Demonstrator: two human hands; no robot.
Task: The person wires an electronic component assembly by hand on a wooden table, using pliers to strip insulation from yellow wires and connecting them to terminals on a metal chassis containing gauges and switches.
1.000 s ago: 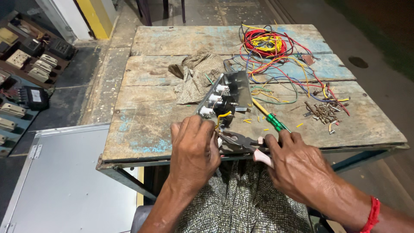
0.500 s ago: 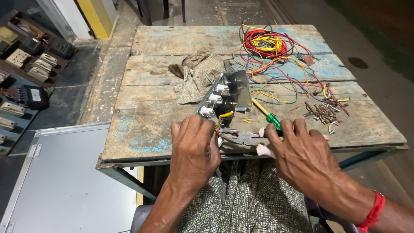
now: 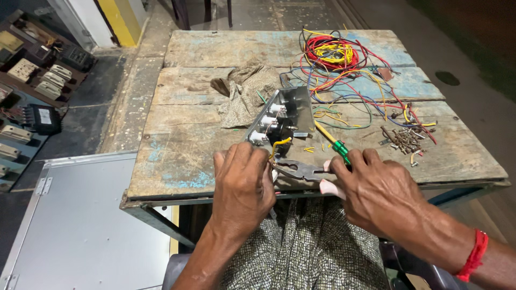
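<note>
Worn, paint-flecked wooden table (image 3: 177, 134) bearing a metal switch panel (image 3: 282, 115) with stub terminals, a crumpled cloth (image 3: 244, 94), tangled coloured wires (image 3: 338, 56) and a small heap of screws (image 3: 403, 139). The left hand (image 3: 244, 185), fingers curled, pinches a yellow wire (image 3: 279, 145) at the panel's near corner. The right hand (image 3: 379, 188) is closed around steel pliers (image 3: 301, 171) with pale grips, mostly hidden beneath it, beside a green-handled screwdriver (image 3: 334, 143).

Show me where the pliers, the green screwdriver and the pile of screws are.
pliers (image 3: 298, 171), head view, on the metal jaws near the pivot.
green screwdriver (image 3: 339, 149), head view, on the green handle.
pile of screws (image 3: 402, 138), head view, on the middle of the heap.
</note>
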